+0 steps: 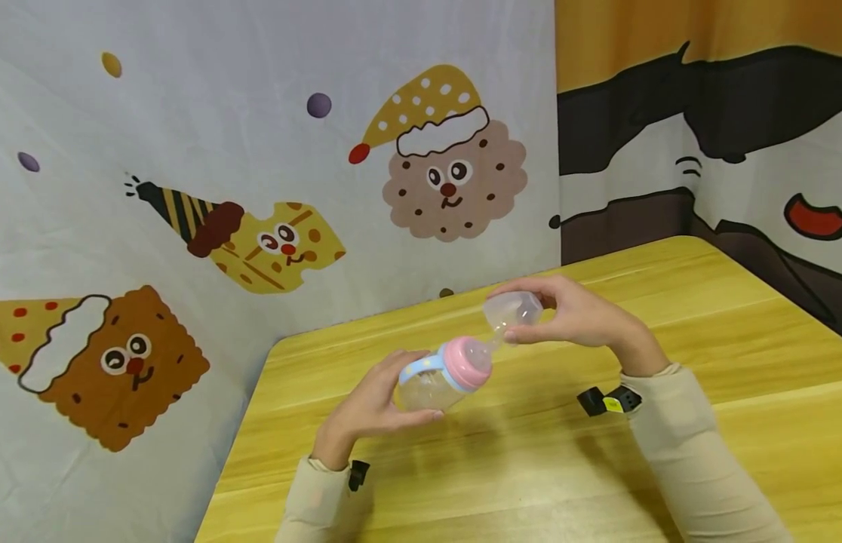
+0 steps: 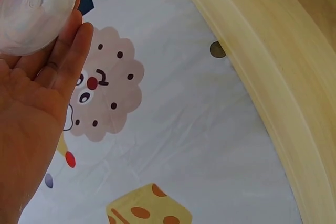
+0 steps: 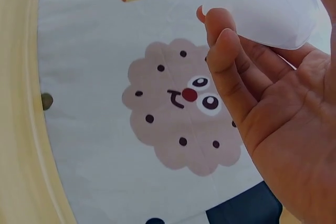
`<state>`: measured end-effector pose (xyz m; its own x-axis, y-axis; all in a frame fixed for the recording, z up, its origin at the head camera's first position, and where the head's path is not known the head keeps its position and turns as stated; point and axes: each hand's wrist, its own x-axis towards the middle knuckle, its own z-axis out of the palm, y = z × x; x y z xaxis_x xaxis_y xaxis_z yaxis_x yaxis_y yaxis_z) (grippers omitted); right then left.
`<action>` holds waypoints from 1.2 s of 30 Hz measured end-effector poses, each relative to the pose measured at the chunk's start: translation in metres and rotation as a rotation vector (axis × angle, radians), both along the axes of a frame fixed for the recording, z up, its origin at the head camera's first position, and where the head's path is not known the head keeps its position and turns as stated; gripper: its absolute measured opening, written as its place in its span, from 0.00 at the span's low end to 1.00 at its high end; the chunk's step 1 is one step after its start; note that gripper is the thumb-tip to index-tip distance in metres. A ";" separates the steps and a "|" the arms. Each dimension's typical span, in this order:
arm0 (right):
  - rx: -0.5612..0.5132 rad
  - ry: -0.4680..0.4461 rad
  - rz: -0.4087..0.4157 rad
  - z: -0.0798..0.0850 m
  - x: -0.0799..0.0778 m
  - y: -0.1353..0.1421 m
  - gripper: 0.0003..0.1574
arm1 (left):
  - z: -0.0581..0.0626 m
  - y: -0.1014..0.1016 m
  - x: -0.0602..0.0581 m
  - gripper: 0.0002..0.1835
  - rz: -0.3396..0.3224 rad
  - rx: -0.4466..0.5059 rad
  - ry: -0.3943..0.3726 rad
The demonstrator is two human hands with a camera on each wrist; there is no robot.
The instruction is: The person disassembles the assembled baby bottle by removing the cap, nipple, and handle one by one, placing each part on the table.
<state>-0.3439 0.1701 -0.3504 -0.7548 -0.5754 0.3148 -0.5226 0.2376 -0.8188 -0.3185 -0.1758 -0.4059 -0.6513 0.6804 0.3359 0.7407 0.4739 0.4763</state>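
In the head view, a clear baby bottle (image 1: 426,392) with a pink collar (image 1: 467,363) and a pale blue handle (image 1: 421,367) tilts to the right above the table. My left hand (image 1: 367,403) holds it by the body; the bottle's round base (image 2: 34,11) faces the left wrist view. A clear nipple points up and right from the collar. Just beyond its tip, my right hand (image 1: 580,313) pinches a translucent bottle cap (image 1: 511,311) between fingers and thumb. The right wrist view shows the cap (image 3: 268,11) above curled fingers (image 3: 223,51).
Below both hands lies a wood-grain table (image 1: 530,467). A white cloth with cartoon food prints (image 1: 258,113) hangs behind its back and left edges, and an orange, black and white printed cloth (image 1: 720,98) hangs at the right.
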 end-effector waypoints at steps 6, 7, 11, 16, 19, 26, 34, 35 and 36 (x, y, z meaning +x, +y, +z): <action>0.006 -0.001 -0.043 -0.001 -0.003 0.008 0.31 | 0.002 -0.002 0.000 0.40 -0.003 0.009 0.000; 0.010 0.000 -0.052 -0.001 -0.004 0.009 0.31 | 0.002 -0.002 0.000 0.40 -0.005 0.011 0.000; 0.025 -0.003 -0.077 -0.002 -0.007 0.011 0.32 | 0.004 -0.004 -0.001 0.40 0.002 0.008 -0.013; 0.031 -0.020 -0.076 -0.009 -0.014 0.012 0.32 | 0.005 -0.005 -0.001 0.40 0.007 0.004 -0.032; 0.025 -0.028 -0.065 -0.015 -0.019 0.013 0.30 | 0.006 -0.005 0.000 0.40 0.017 -0.005 -0.032; 0.032 -0.055 -0.074 -0.027 -0.028 0.018 0.29 | 0.009 -0.007 0.001 0.41 0.032 -0.010 -0.021; 0.059 -0.072 -0.120 -0.039 -0.037 0.023 0.29 | 0.009 -0.010 0.000 0.41 0.038 -0.007 -0.015; 0.065 -0.069 -0.127 -0.041 -0.037 0.024 0.29 | 0.009 -0.010 -0.001 0.41 0.037 -0.007 -0.014; 0.071 -0.069 -0.135 -0.042 -0.038 0.024 0.30 | 0.009 -0.010 -0.001 0.41 0.035 -0.006 -0.016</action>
